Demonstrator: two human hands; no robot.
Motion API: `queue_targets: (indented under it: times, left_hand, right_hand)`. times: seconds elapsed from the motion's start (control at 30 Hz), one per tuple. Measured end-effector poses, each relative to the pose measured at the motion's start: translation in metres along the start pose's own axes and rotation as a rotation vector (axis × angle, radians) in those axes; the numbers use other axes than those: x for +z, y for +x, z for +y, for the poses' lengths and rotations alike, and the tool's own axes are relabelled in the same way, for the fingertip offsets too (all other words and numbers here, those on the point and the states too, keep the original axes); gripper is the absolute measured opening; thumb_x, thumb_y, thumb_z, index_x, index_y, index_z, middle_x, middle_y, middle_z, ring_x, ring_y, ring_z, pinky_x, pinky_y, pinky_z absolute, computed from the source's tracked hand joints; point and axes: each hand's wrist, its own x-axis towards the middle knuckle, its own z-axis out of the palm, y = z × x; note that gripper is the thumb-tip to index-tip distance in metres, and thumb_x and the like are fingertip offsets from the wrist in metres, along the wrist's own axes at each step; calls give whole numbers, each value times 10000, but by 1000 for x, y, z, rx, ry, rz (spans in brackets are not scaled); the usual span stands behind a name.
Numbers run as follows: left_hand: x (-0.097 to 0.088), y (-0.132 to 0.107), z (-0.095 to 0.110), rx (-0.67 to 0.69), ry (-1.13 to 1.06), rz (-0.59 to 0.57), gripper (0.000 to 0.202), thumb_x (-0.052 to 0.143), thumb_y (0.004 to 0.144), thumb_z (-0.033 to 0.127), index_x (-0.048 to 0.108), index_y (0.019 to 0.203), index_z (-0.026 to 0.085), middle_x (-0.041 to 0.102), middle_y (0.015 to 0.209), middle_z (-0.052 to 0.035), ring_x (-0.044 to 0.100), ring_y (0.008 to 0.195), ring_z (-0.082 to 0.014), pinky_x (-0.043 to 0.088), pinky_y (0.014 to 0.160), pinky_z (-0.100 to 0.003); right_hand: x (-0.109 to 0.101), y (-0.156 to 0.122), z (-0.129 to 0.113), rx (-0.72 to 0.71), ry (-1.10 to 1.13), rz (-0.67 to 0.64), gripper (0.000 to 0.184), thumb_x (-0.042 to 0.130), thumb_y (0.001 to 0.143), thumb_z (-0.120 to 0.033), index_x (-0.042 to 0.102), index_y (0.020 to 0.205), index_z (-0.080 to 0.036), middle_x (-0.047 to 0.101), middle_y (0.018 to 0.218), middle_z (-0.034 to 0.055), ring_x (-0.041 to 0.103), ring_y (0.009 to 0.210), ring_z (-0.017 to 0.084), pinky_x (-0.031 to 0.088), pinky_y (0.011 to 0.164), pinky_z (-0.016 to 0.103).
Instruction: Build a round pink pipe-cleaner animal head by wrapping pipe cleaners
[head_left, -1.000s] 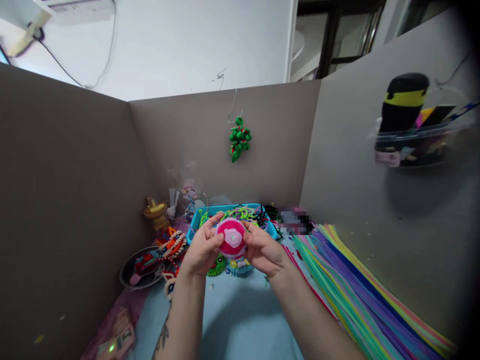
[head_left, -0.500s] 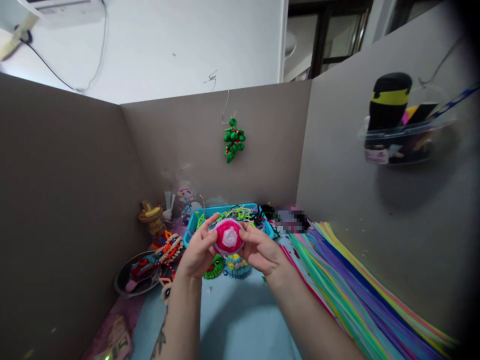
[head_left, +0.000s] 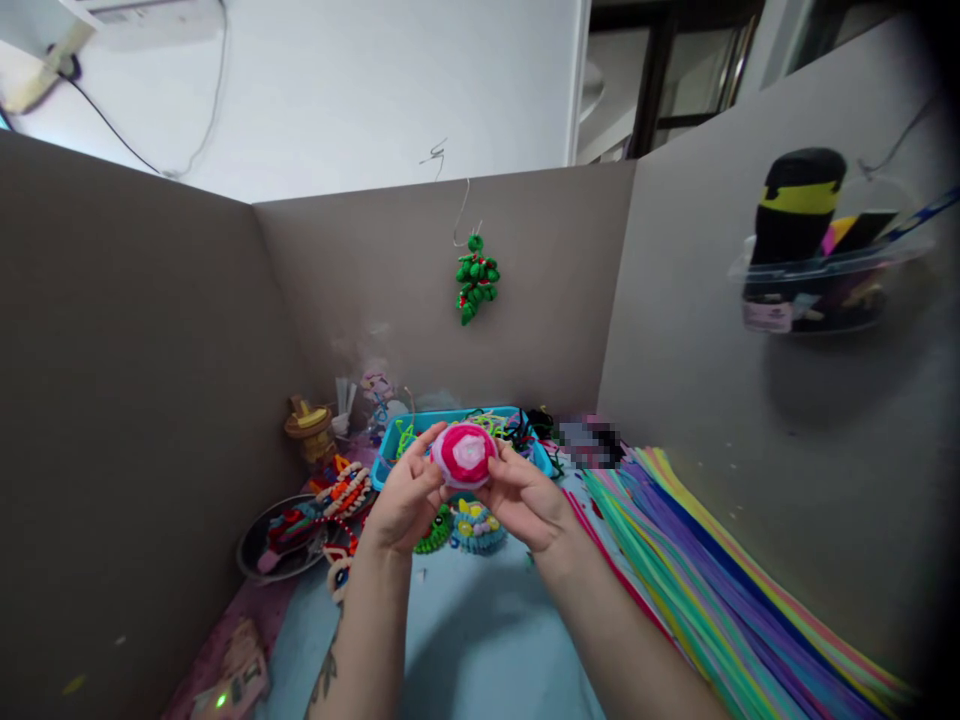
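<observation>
Pink disc [head_left: 465, 455] raised a little and tipped back since the earlier frame

Both bare hands are held out over the light blue worktop [head_left: 487, 625], and the disc is held up between them, clear of the surface. It is ringed in deep pink, with a paler centre and a pale edge; its material cannot be told for certain. Its left edge is pinched by the left hand [head_left: 403, 500], its right edge by the right hand [head_left: 527, 505]. On each side the fingers are clamped on the rim, with the thumb towards the viewer; the fingertips behind are hidden.

The step in hand is judged to be a handling or a look-over of the disc, its patterned face being kept in view. For any further move, a light, even grip seems called for, so that the rim is not bent and the disc is not let slip.

Below the disc, a green piece [head_left: 433, 535] and a light blue piece [head_left: 480, 535] are set side by side on the worktop. Behind it, a blue tray [head_left: 382, 468] is filled with tangled strands [head_left: 487, 425]. To the right, a long bundle of coloured strips [head_left: 675, 560] is laid out; to the left, a metal bowl [head_left: 247, 552] is seen.
</observation>
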Motion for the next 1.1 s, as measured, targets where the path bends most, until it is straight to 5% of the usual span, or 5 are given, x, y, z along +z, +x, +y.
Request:
queue_targets:
  times: [0.2, 0.57, 0.93, 1.1]
  left_hand:
    - [-3, 1, 2, -12, -2, 40, 654, 790, 642, 204, 498, 1221, 122, 674, 895, -75, 643, 747, -144, 517, 673, -222]
    - [1, -1, 5, -5, 52, 75, 686, 782, 652, 190, 447, 1247, 119, 606, 609, 31, 539, 487, -65, 428, 483, -144]
    - [3, -3, 4, -13, -15, 22, 634, 799, 635, 228, 508, 1193, 149, 652, 1040, -82, 640, 786, -132, 525, 652, -199]
    - [2, 0, 3, -28, 41, 44, 596, 778, 654, 183, 503, 1179, 124, 675, 896, -58, 622, 640, -101, 501, 562, -178]
  right_hand:
    - [-4, -2, -1, 86, -23, 28, 286, 717, 698, -180, 574, 945, -193, 692, 864, -10, 636, 739, 128, 511, 673, 265]
    - [3, -6, -5, 37, -160, 89, 457, 802, 579, -127, 527, 940, -182, 652, 799, -11, 622, 655, 116, 488, 588, 215]
    - [9, -4, -2, -100, -42, 68, 401, 773, 607, -97, 540, 920, -189, 664, 867, 0, 628, 772, 126, 502, 691, 231]
    - [7, -4, -3, -6, -11, 47, 315, 751, 659, -175, 565, 913, -181, 674, 874, 8, 629, 775, 148, 504, 684, 269]
